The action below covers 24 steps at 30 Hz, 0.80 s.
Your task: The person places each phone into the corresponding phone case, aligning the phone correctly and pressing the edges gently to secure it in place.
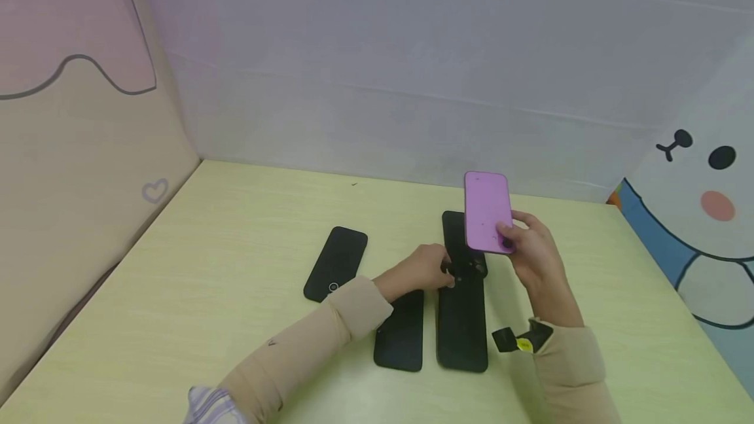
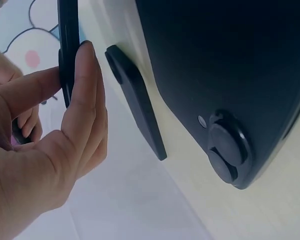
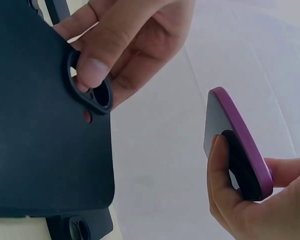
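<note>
Head view: right hand (image 1: 533, 247) holds a pink phone (image 1: 486, 212) up off the table, fingers wrapped round its lower end, back facing the camera. Left hand (image 1: 421, 268) is down at the light green table (image 1: 206, 293), fingertips pinching the camera-ring end of a black phone case (image 1: 463, 260) that sits just under the pink phone. Three more black cases lie flat: one (image 1: 336, 262) angled off to the left and well apart, one (image 1: 402, 332) partly under the left wrist, one (image 1: 462, 322) just beside it to the right. Both hands are near each other, not touching.

Left wrist view: thumb and fingers (image 2: 85, 90) clamp the thin edge of the black case (image 2: 68, 45), seen edge-on. Another black case (image 2: 225, 75) fills the right side with its round camera bump visible; a third (image 2: 137, 102) lies beyond it on the table.

Right wrist view: right hand (image 3: 250, 200) grips the pink phone (image 3: 237, 132) by its edge, purple rim visible, thumb on the dark face. Opposite, left-hand fingers (image 3: 97, 67) hook through the camera ring of the black case (image 3: 40, 125).
</note>
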Each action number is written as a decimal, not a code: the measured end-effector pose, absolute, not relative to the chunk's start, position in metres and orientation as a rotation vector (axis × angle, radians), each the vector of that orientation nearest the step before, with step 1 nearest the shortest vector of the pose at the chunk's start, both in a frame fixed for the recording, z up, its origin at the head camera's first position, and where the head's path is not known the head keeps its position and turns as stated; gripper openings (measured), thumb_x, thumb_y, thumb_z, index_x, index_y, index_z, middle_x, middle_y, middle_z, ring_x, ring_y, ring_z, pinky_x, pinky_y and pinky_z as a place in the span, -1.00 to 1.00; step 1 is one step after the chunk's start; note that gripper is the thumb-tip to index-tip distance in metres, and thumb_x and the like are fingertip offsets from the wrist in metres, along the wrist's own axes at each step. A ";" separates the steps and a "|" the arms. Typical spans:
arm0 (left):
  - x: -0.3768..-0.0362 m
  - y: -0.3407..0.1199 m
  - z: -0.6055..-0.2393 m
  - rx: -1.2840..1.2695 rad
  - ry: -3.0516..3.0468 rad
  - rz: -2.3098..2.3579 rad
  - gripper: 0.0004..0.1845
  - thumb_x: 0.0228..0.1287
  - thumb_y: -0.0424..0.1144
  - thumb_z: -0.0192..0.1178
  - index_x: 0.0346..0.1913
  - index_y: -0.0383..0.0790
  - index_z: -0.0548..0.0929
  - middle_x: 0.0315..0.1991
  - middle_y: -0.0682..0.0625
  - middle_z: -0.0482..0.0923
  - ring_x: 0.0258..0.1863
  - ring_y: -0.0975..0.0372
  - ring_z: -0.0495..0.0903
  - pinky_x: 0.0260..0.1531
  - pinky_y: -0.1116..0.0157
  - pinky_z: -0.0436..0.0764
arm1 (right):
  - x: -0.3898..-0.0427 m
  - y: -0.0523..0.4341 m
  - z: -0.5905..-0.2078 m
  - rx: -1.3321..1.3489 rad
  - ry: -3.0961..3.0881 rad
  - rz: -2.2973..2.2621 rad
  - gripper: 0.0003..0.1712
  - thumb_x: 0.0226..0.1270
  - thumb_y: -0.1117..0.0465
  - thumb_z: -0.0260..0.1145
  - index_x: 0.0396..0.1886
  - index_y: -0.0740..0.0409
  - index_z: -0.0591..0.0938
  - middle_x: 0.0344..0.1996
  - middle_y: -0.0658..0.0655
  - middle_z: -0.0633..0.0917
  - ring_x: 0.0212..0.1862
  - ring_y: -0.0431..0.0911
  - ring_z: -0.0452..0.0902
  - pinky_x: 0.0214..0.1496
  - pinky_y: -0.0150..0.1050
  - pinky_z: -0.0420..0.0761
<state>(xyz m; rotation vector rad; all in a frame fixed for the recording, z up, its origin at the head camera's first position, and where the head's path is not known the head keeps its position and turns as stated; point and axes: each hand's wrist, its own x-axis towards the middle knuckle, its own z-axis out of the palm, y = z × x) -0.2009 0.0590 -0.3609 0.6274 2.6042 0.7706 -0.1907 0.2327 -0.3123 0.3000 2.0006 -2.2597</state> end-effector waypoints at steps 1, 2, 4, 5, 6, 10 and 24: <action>-0.201 0.058 -0.361 0.619 2.589 0.795 -0.59 0.12 -0.22 0.27 0.02 -0.33 0.53 -0.05 -0.10 0.55 -0.31 0.26 0.55 -0.36 0.44 0.52 | -0.191 0.233 -0.311 0.308 1.992 -2.262 -0.36 0.38 0.37 -0.05 0.36 0.35 -0.08 -0.03 0.07 0.25 -0.04 -0.22 0.30 -0.10 -0.50 0.48; -0.200 0.057 -0.360 0.616 2.572 0.825 -0.59 0.12 -0.23 0.27 0.02 -0.33 0.53 -0.08 -0.11 0.56 -0.34 0.26 0.58 -0.38 0.45 0.52 | -0.191 0.233 -0.311 0.314 1.980 -2.268 -0.36 0.38 0.38 -0.05 0.36 0.35 -0.08 -0.03 0.07 0.24 -0.03 -0.22 0.29 -0.10 -0.49 0.48; -0.200 0.055 -0.359 0.609 2.532 0.880 -0.60 0.12 -0.25 0.27 0.02 -0.33 0.53 -0.15 -0.11 0.57 -0.42 0.26 0.62 -0.42 0.47 0.53 | -0.191 0.233 -0.310 0.326 1.960 -2.277 -0.36 0.38 0.39 -0.06 0.35 0.34 -0.09 -0.03 0.05 0.23 -0.03 -0.21 0.28 -0.09 -0.48 0.48; -0.199 0.054 -0.358 0.600 2.509 0.911 -0.60 0.13 -0.26 0.27 0.03 -0.33 0.53 -0.19 -0.11 0.58 -0.48 0.25 0.64 -0.45 0.47 0.54 | -0.191 0.234 -0.309 0.330 1.952 -2.281 -0.36 0.37 0.40 -0.06 0.35 0.33 -0.09 -0.03 0.05 0.23 -0.03 -0.21 0.28 -0.09 -0.47 0.47; -0.199 0.052 -0.357 0.588 2.487 0.942 -0.60 0.13 -0.27 0.26 0.04 -0.33 0.52 -0.22 -0.10 0.57 -0.53 0.24 0.64 -0.48 0.48 0.54 | -0.191 0.234 -0.309 0.331 1.944 -2.285 -0.36 0.37 0.40 -0.05 0.35 0.33 -0.09 -0.03 0.05 0.23 -0.03 -0.21 0.28 -0.08 -0.46 0.47; -0.196 0.046 -0.353 0.555 2.418 1.055 -0.60 0.16 -0.32 0.23 0.07 -0.33 0.50 -0.33 -0.08 0.59 -0.55 0.18 0.66 -0.51 0.46 0.56 | -0.190 0.234 -0.307 0.323 1.933 -2.288 -0.36 0.34 0.42 -0.03 0.32 0.33 -0.09 -0.03 0.06 0.23 -0.03 -0.20 0.27 -0.08 -0.45 0.47; -0.195 0.010 -0.336 0.454 2.308 1.362 -0.63 0.22 -0.40 0.14 0.10 -0.36 0.46 -0.18 -0.20 0.60 -0.47 0.14 0.66 -0.31 0.17 0.64 | -0.186 0.233 -0.305 0.307 1.957 -2.296 -0.55 0.30 0.46 -0.02 0.10 0.16 0.07 -0.01 0.09 0.23 0.02 -0.13 0.31 -0.08 -0.43 0.50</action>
